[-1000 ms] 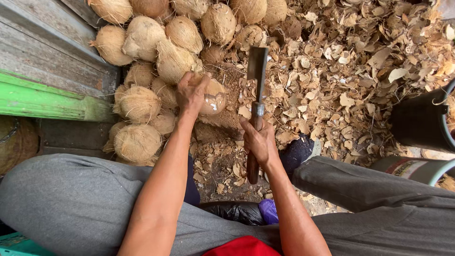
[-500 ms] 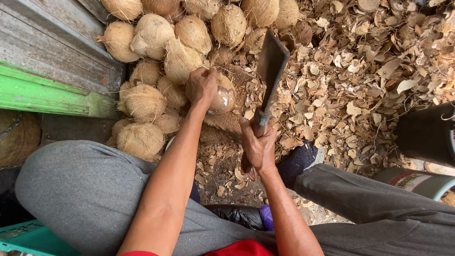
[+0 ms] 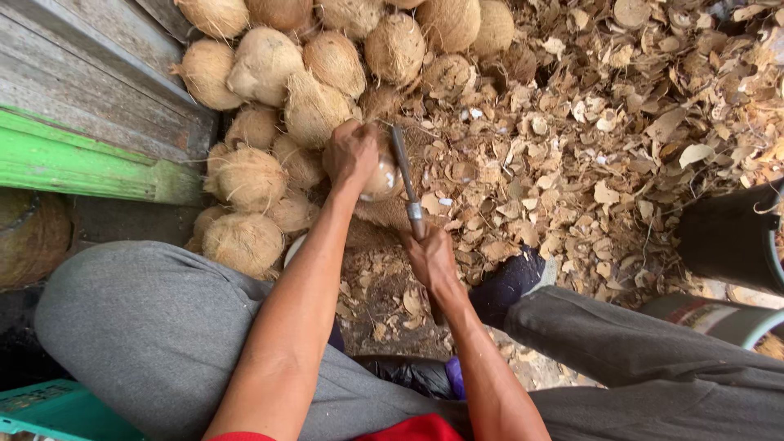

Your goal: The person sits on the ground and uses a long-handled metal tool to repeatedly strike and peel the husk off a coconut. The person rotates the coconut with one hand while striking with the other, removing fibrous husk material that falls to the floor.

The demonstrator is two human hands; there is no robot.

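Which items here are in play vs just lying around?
In play:
left hand gripping a coconut
right hand holding a cleaver, blade at that coconut

Lying about:
pile of husked coconuts
shell chips
black bucket
green board

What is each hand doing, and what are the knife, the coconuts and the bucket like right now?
left hand: gripping a coconut.
held coconut: partly peeled, pale, against the blade.
right hand: closed round the cleaver's handle.
cleaver: edge-on, blade against the held coconut.
husked coconuts: piled, fibrous, whole.
shell chips: scattered over the ground.
black bucket: upright, contents unseen.
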